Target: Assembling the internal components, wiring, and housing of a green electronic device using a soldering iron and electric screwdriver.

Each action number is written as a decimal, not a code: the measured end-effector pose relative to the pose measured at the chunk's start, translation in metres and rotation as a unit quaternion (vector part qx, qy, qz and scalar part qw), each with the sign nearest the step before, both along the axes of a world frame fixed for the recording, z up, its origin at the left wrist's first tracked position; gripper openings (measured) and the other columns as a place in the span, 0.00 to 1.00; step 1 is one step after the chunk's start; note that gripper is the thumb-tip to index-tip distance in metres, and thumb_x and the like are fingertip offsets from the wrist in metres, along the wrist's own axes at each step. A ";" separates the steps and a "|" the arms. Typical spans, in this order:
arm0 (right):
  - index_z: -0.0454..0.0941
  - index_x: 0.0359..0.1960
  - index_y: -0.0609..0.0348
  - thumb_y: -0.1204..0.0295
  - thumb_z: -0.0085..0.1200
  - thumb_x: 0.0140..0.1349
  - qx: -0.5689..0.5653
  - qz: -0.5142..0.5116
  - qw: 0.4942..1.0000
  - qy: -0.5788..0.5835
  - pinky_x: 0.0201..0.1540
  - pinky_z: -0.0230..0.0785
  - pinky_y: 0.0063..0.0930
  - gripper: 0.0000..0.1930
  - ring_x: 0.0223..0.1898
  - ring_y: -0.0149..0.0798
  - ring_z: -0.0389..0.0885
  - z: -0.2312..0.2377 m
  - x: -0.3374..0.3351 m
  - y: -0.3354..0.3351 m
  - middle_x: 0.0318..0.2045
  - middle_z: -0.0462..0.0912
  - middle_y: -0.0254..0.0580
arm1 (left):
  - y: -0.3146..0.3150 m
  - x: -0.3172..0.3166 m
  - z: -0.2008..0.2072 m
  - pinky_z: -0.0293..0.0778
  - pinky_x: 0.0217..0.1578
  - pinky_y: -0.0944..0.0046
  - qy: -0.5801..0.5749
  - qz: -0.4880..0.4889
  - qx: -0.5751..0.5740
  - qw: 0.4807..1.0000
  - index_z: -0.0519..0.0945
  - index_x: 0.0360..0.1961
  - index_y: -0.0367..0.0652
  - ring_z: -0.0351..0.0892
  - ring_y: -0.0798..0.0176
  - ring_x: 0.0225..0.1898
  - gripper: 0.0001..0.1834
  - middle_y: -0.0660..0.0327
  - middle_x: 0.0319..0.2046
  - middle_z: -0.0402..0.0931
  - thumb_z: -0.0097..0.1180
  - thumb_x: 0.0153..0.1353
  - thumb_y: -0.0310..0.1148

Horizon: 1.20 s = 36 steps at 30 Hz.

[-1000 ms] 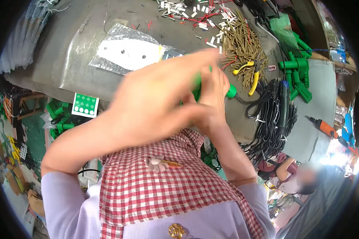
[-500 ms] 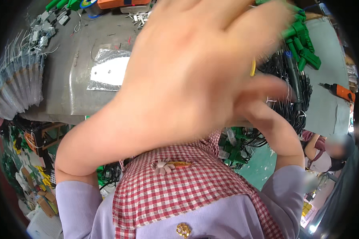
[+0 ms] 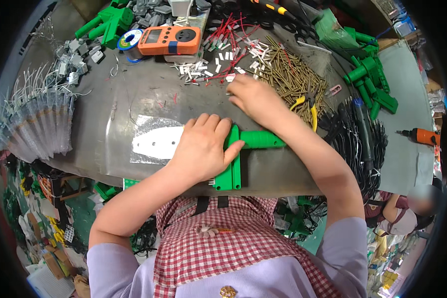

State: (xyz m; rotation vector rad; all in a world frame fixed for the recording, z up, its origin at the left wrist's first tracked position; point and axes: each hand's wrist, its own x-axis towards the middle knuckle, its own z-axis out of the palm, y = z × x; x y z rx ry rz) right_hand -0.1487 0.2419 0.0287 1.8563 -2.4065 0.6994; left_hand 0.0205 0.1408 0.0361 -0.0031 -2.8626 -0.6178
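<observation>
My left hand (image 3: 201, 149) lies over a green T-shaped plastic housing (image 3: 228, 174), its fingers and thumb gripping the body. The housing rests on the bench near the front edge, its ribbed handle pointing right. A few short pale prongs stick out at its lower left. Farther out, my right hand (image 3: 256, 99) reaches over the bench beside loose white connectors (image 3: 199, 72) and red wires (image 3: 216, 74). Its thumb and fingers are bent and slightly apart, with nothing visible between them. A white plate (image 3: 156, 143) on silvery wrap lies left of my left hand.
Brass-coloured screws (image 3: 295, 69) are heaped beyond my right forearm, with yellow-handled pliers (image 3: 310, 107) beside them. Behind stand an orange meter (image 3: 169, 39) and a solder spool (image 3: 130, 39). Black cables (image 3: 352, 144) lie right; wrapped strips (image 3: 39, 119) fan out left. Another person sits at far right.
The hands, which were raised and blurred close to the camera, are now down at the bench. My left hand now grips the green housing; my right is near the white connectors.
</observation>
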 end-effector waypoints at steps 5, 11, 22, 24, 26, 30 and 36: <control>0.74 0.30 0.62 0.75 0.54 0.51 0.047 -0.019 0.999 0.001 0.39 0.72 0.42 0.05 0.37 0.52 0.78 -0.012 -0.009 -0.028 0.30 0.77 0.50 | -0.066 -0.028 -0.011 0.72 0.39 0.53 0.032 0.077 0.017 0.996 0.78 0.34 0.40 0.75 0.48 0.37 0.08 0.53 0.32 0.74 0.58 0.53 0.30; 0.76 0.29 0.63 0.75 0.54 0.49 0.013 -0.085 0.996 0.022 0.39 0.72 0.44 0.06 0.35 0.54 0.80 -0.021 -0.026 -0.059 0.31 0.79 0.51 | -0.096 -0.051 -0.030 0.73 0.38 0.54 0.083 0.043 -0.060 0.994 0.77 0.32 0.39 0.75 0.48 0.37 0.07 0.54 0.32 0.75 0.56 0.49 0.22; 0.78 0.33 0.62 0.75 0.57 0.50 0.052 -0.055 0.997 -0.010 0.38 0.73 0.40 0.08 0.36 0.50 0.81 -0.017 -0.017 -0.084 0.30 0.81 0.48 | -0.109 -0.045 -0.029 0.74 0.39 0.56 0.057 0.030 -0.114 0.991 0.77 0.32 0.40 0.76 0.52 0.38 0.09 0.56 0.33 0.75 0.52 0.47 0.22; 0.76 0.33 0.63 0.74 0.57 0.49 0.073 -0.073 0.994 0.030 0.39 0.72 0.45 0.09 0.37 0.53 0.80 -0.015 -0.006 -0.085 0.31 0.80 0.49 | -0.111 -0.046 -0.028 0.74 0.39 0.56 0.040 0.026 -0.090 0.995 0.77 0.32 0.41 0.76 0.53 0.39 0.09 0.56 0.34 0.75 0.52 0.48 0.23; 0.78 0.30 0.63 0.78 0.50 0.51 0.110 -0.054 0.986 0.109 0.38 0.76 0.42 0.06 0.35 0.55 0.82 -0.011 -0.003 -0.081 0.31 0.82 0.51 | -0.108 -0.046 -0.027 0.74 0.39 0.56 0.071 0.029 -0.059 0.995 0.77 0.32 0.41 0.76 0.52 0.38 0.09 0.56 0.33 0.75 0.54 0.47 0.22; 0.75 0.37 0.63 0.76 0.54 0.49 0.079 -0.067 0.986 -0.128 0.33 0.72 0.34 0.11 0.31 0.43 0.81 0.010 -0.004 -0.049 0.30 0.80 0.46 | -0.099 -0.042 -0.031 0.73 0.40 0.56 0.103 -0.030 -0.069 0.992 0.77 0.34 0.41 0.75 0.52 0.40 0.09 0.57 0.32 0.74 0.54 0.48 0.23; 0.73 0.40 0.64 0.82 0.54 0.56 0.071 -0.052 0.798 -0.596 0.35 0.66 0.14 0.10 0.34 0.20 0.74 0.037 0.064 0.046 0.32 0.75 0.29 | -0.097 -0.044 -0.016 0.75 0.41 0.58 0.011 -0.084 -0.190 0.978 0.75 0.38 0.40 0.75 0.53 0.42 0.11 0.56 0.36 0.74 0.48 0.52 0.25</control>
